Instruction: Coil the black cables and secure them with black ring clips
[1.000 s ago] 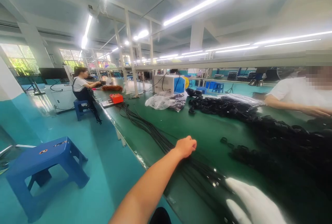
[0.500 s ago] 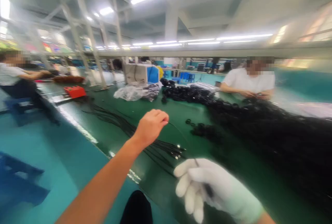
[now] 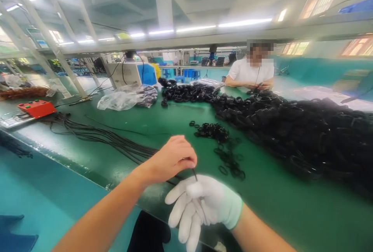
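My left hand (image 3: 175, 158), bare, pinches a thin black cable (image 3: 194, 173) near the front of the green table. Just below it, my right hand (image 3: 202, 203) wears a white glove and grips the same cable between thumb and forefinger, its other fingers loosely spread. Only a short piece of cable shows between the hands. Behind my left wrist lies a bundle of long black cables (image 3: 107, 139), partly hidden by the arm. Small black rings (image 3: 211, 131) lie in a loose pile beyond my hands.
A large heap of black coils (image 3: 305, 139) covers the right side of the green table (image 3: 180, 118). At left stands a red button box (image 3: 37, 108). Clear plastic bags (image 3: 125, 98) lie before a white-and-blue machine (image 3: 131, 74). A co-worker (image 3: 251, 71) sits across the table.
My hands have come close together, from well apart along the cable to nearly touching. The view has turned right, and the person at far left has left it.
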Tool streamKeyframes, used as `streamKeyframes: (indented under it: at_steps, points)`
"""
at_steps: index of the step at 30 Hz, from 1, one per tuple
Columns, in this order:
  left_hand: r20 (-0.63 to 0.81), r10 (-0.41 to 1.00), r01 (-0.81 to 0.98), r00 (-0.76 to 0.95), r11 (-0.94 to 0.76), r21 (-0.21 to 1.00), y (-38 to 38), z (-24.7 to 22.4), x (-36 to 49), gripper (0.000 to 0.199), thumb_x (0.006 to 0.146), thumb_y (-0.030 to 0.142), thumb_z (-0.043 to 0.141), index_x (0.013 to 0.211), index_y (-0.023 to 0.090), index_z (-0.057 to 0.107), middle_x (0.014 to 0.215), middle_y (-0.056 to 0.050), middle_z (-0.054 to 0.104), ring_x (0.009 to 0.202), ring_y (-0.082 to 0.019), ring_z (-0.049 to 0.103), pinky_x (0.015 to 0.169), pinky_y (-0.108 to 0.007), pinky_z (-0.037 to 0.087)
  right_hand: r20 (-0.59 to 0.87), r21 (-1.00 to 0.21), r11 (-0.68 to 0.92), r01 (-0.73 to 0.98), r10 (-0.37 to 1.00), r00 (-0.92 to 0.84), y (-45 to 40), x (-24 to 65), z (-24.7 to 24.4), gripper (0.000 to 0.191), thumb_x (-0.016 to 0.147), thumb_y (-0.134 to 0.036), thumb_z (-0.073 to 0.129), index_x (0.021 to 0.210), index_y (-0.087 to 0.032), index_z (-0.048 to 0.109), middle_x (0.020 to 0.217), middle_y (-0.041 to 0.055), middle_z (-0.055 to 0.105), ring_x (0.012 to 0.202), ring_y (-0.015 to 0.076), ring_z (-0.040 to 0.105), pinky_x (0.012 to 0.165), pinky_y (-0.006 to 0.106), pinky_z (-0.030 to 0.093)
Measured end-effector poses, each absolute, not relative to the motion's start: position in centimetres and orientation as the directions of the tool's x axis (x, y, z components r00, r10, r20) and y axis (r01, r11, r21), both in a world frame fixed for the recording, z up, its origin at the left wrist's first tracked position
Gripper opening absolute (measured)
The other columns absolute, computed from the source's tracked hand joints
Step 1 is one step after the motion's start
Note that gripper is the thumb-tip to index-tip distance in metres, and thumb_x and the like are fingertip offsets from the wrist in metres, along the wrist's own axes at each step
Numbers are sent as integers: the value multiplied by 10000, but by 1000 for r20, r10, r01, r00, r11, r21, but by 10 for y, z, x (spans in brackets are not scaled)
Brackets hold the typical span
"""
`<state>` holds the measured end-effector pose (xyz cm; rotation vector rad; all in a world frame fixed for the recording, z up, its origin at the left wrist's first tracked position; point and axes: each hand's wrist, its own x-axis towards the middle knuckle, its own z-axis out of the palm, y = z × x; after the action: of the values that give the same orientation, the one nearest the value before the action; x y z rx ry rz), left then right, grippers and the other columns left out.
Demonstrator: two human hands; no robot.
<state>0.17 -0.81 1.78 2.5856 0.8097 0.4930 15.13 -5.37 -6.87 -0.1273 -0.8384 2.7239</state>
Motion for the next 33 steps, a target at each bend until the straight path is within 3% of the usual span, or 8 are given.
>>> streamKeyframes:
  at_steps: [3, 7, 11, 14, 19, 23, 26, 33]
  points:
    - [216, 628, 481, 747, -736, 476, -1, 5, 6, 201, 886, 251, 451, 801, 233, 632, 817, 33, 648, 847, -137, 554, 1018, -324, 276, -1, -601, -748, -283, 354, -935, -55, 157, -67, 341, 837, -289, 432, 1055, -45, 530, 853, 166, 679, 746, 278, 678, 591, 445, 527]
    - [184, 749, 609, 636, -634, 476, 6, -30, -2, 277, 914, 252, 356, 884, 218, 629, 850, -1, 662, 786, -151, 574, 756, -263, 419, 150, -630, -519, -578, 649, -746, -52, 184, -50, 293, 861, -368, 434, 1042, -148, 497, 869, 83, 663, 736, 236, 673, 635, 457, 516]
    - [200, 802, 741, 563, -597, 306, -14, -65, -12, 287, 904, 248, 347, 831, 224, 624, 795, -28, 658, 717, -179, 578, 652, -276, 415, 223, -527, -298, -796, 855, -468, -40, 215, -27, 157, 834, -341, 541, 841, -207, 461, 671, -57, 509, 566, 89, 526, 592, 281, 500]
    - [246, 719, 709, 650, -690, 145, -48, -83, -15, 257, 899, 237, 358, 832, 250, 605, 755, -21, 655, 654, -171, 587, 603, -272, 418, 215, -517, -262, -815, 882, -420, -31, 223, -21, 138, 851, -308, 538, 807, -197, 469, 640, -64, 433, 553, 75, 457, 701, 319, 511]
    - [395, 476, 523, 785, -852, -14, -86, -63, -11, 178, 868, 233, 440, 752, 258, 572, 556, 9, 570, 480, -151, 517, 475, -291, 348, 107, -621, -267, -737, 903, -417, -26, 210, -37, 237, 883, -290, 488, 1057, -139, 546, 877, 36, 614, 810, 154, 611, 953, 483, 399]
    - [467, 602, 659, 648, -750, 53, -68, -3, -10, 217, 890, 333, 454, 775, 272, 628, 644, 4, 595, 579, -148, 515, 560, -291, 360, 83, -720, -436, -541, 719, -690, -39, 189, -48, 369, 814, -349, 589, 1067, -81, 563, 1003, 157, 645, 905, 250, 641, 934, 537, 375]
    - [376, 670, 663, 640, -729, 170, -45, 27, -10, 225, 873, 362, 493, 750, 258, 651, 702, 31, 610, 651, -127, 534, 607, -253, 369, 88, -734, -533, -420, 538, -838, -52, 177, -50, 452, 805, -379, 592, 1124, -64, 535, 1026, 202, 644, 948, 296, 635, 900, 553, 387]
    - [190, 776, 610, 601, -599, 518, -15, 11, -1, 176, 850, 303, 534, 745, 214, 643, 775, 48, 628, 725, -111, 558, 624, -196, 392, 40, -660, -637, -399, 501, -865, -62, 166, -49, 458, 772, -327, 635, 1138, -79, 516, 987, 153, 650, 950, 310, 627, 829, 558, 421]
